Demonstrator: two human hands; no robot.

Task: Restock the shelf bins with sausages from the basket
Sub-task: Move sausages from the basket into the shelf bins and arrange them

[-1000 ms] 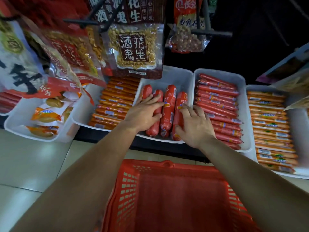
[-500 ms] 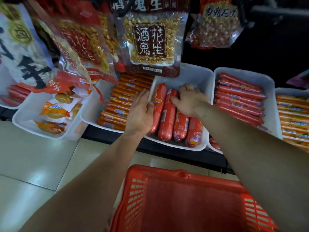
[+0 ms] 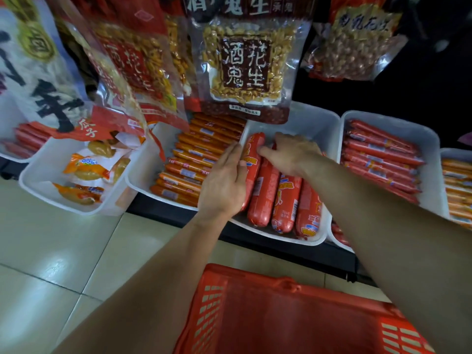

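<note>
Several thick red sausages (image 3: 263,190) lie side by side in a white shelf bin (image 3: 316,126) at the centre. My left hand (image 3: 224,182) lies flat against the leftmost sausage (image 3: 252,154), fingers together, at the bin's left wall. My right hand (image 3: 291,153) rests on the far ends of the sausages, its thumb touching the leftmost one. Neither hand has a sausage lifted. The red plastic basket (image 3: 288,318) stands on the floor below my arms, and I see no sausages in its visible part.
White bins flank the centre one: thin orange sausages (image 3: 196,159) on the left, thin red ones (image 3: 380,157) on the right, more orange ones (image 3: 457,185) far right, yellow snack packs (image 3: 84,169) far left. Hanging peanut bags (image 3: 245,62) overhang the bins. Tiled floor (image 3: 51,251) lies below.
My right hand has slid from the near end of the sausages to their far end. My left hand has shifted onto the leftmost sausage's side. The view has moved closer to the bins.
</note>
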